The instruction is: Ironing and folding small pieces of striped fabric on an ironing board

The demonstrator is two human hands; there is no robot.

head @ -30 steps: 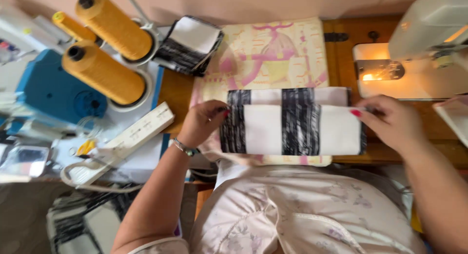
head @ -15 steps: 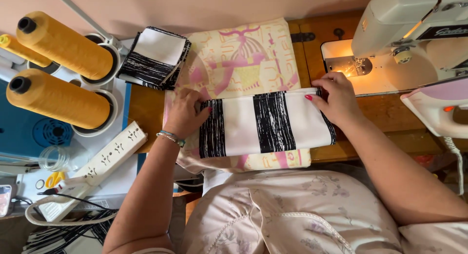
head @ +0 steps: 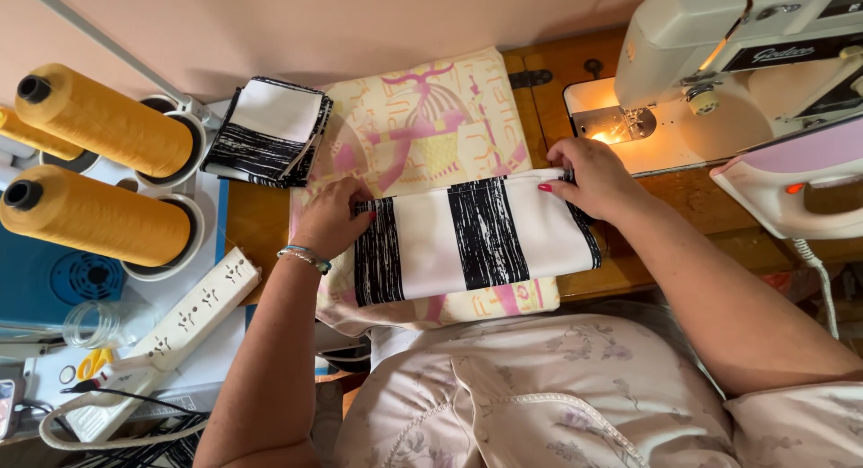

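Folding is judged the step in hand: a black-and-white striped fabric piece [head: 472, 239], lying on the patterned cloth-covered surface [head: 431, 117], is pinched at its ends by the left hand [head: 333, 221] and right hand [head: 589, 176]. Even edges seem needed next.

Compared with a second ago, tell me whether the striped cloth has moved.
Cannot tell: the camera itself swung. The striped cloth lies across the pink-and-yellow patterned cloth as before, gripped at both ends.
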